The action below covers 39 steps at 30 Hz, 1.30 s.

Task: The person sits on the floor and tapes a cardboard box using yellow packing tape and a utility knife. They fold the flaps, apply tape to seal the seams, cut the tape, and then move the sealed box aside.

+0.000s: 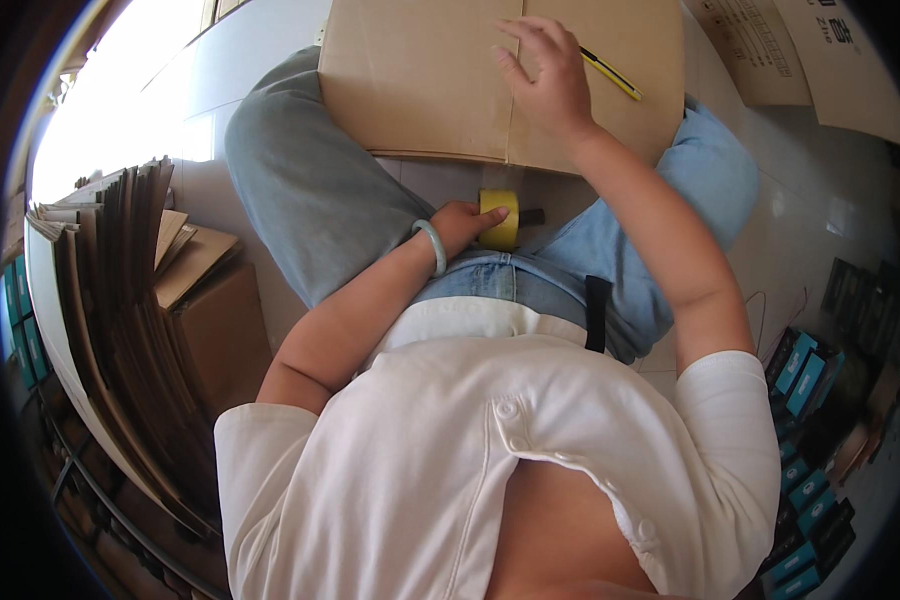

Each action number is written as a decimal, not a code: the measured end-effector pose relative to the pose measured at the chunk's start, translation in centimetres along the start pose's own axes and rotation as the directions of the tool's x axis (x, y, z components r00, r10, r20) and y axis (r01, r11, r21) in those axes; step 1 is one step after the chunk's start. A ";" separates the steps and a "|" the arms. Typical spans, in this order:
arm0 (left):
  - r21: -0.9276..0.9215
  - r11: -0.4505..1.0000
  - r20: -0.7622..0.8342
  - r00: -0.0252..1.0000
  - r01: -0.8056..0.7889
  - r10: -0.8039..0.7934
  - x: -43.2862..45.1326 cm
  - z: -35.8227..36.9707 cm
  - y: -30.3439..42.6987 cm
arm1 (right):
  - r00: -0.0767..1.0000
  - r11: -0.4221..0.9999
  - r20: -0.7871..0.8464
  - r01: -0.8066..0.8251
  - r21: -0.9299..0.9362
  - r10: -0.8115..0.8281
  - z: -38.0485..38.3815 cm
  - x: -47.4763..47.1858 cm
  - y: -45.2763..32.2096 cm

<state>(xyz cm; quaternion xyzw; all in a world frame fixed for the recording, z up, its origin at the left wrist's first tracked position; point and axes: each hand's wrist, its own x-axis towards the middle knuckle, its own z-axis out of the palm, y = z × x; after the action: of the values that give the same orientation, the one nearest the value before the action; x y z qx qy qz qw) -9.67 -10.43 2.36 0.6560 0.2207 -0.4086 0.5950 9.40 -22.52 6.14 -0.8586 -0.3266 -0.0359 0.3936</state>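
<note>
A closed cardboard box stands before me between my knees, a seam running down the middle of its top. My left hand, with a pale bangle at the wrist, grips a roll of yellowish packing tape just below the box's near edge. Between roll and box edge a see-through strip of tape faintly shows. Over the right part of the box top is my right hand, fingers apart and holding nothing; whether it touches the cardboard is unclear. Beside it on the box lies a slim yellow and black utility knife.
Many flattened cardboard sheets stand upright at my left, beside a brown carton. Printed cardboard lies at the upper right. Several black and teal small boxes are stacked on the right. Pale floor tiles surround me.
</note>
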 end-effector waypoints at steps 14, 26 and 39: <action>0.203 0.977 -0.010 0.997 -0.072 0.076 1.4 -0.3 -1.2 | 0.941 0.845 0.325 0.249 -0.473 -0.095 6.4 -5.3 -1.5; 0.122 0.986 -0.046 0.991 -0.116 0.122 3.9 -0.1 -3.0 | 0.753 0.901 0.648 0.354 -0.251 -0.115 -2.3 -8.6 -0.3; 0.182 0.949 -0.107 0.954 -0.258 0.280 6.1 -0.5 -3.0 | 0.824 0.843 0.516 0.437 -0.313 -0.235 -1.2 -9.0 1.0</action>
<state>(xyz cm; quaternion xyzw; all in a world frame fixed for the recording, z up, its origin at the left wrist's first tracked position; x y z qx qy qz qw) -8.42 -10.57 -4.37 0.7528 0.1330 -0.2961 0.5726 3.19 -28.62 3.41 -0.8327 -0.5441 0.0279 0.0991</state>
